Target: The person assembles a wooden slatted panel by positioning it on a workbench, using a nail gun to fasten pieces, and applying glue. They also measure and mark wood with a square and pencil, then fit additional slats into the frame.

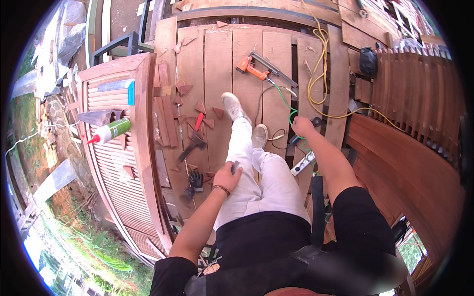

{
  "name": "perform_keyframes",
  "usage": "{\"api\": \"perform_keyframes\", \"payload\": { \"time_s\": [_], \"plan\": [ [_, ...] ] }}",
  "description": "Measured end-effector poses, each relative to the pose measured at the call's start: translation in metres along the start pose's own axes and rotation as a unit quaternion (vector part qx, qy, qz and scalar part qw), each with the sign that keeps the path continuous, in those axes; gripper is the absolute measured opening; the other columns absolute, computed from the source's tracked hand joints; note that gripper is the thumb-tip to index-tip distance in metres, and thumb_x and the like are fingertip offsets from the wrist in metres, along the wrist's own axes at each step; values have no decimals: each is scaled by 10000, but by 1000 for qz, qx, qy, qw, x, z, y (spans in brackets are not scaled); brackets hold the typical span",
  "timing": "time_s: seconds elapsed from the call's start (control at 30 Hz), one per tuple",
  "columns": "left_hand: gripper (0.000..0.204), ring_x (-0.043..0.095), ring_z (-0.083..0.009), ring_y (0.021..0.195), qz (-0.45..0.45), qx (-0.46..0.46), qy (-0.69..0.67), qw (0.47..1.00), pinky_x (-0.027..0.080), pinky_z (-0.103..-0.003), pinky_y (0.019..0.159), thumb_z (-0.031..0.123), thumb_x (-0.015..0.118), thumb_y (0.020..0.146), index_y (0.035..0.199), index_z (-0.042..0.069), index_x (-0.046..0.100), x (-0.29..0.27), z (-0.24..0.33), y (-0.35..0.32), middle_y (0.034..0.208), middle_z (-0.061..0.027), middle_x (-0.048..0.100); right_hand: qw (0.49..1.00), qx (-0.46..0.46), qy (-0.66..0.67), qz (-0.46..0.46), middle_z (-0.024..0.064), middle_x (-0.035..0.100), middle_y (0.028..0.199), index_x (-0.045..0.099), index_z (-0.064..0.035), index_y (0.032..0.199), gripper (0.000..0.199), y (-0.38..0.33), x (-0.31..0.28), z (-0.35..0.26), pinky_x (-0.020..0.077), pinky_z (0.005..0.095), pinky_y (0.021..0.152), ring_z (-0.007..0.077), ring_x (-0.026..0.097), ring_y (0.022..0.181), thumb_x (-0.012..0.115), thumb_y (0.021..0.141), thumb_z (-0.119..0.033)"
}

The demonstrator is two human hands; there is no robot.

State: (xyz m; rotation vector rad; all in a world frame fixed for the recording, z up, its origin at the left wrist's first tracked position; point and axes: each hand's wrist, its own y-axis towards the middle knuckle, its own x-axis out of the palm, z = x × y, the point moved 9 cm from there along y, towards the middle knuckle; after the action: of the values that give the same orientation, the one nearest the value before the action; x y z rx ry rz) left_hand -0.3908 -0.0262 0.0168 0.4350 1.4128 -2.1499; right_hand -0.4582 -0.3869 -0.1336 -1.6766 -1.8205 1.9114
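Note:
My left hand (228, 178) rests by my left thigh, closed on a small dark grey piece (235, 166) whose kind I cannot make out. Out to the right, my right hand (302, 127) is closed beside a coiled green air hose (293, 112). Next to its fingers show a dark rounded tool part (316, 121) and a blue-and-black part (296, 140); what it grips is hidden. Ahead on the planks lies an orange nail gun (254, 67), joined to the green hose. A hammer with a red handle (198, 121) lies left of my feet.
A slatted wooden shutter panel (143, 148) stands at left, bearing a green-and-white glue bottle (111, 130) and a handsaw (111, 88). Wood offcuts (184, 90) and a dark glove (196, 180) lie on the planks. A yellow hose (325, 69), white power strip (302, 163) and stacked boards (395, 153) are at right.

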Motion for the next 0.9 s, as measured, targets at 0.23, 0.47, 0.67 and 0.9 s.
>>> {"api": "perform_keyframes", "payload": {
  "time_s": [0.23,0.47,0.67,0.9],
  "plan": [
    [267,637,-307,694,107,121,73,984,517,-389,600,182,682,732,972,99,601,-29,41,90,834,-114,642,991,-15,10,129,183,615,1060,585,-30,1053,292,230,23,-86,448,455,924,331,572,1053,520,808,-175],
    [337,592,-290,605,139,103,69,982,489,-373,539,107,690,643,971,105,614,-83,13,119,744,-83,572,988,21,-85,124,122,598,1105,524,-79,1066,208,371,57,-101,347,463,1008,259,556,1094,394,915,-137],
    [280,623,-327,680,122,94,42,987,507,-393,592,102,673,699,970,79,605,-67,11,113,810,-130,618,988,23,-89,122,119,657,956,549,-87,994,212,303,30,-90,396,441,911,282,626,954,537,826,-215],
    [396,646,-359,811,76,3,21,997,509,-470,727,320,616,800,1116,98,528,-24,5,72,945,-164,658,988,12,120,98,206,652,861,631,-57,963,299,46,-36,-109,503,476,723,397,628,840,623,741,-256]
  ]
}}
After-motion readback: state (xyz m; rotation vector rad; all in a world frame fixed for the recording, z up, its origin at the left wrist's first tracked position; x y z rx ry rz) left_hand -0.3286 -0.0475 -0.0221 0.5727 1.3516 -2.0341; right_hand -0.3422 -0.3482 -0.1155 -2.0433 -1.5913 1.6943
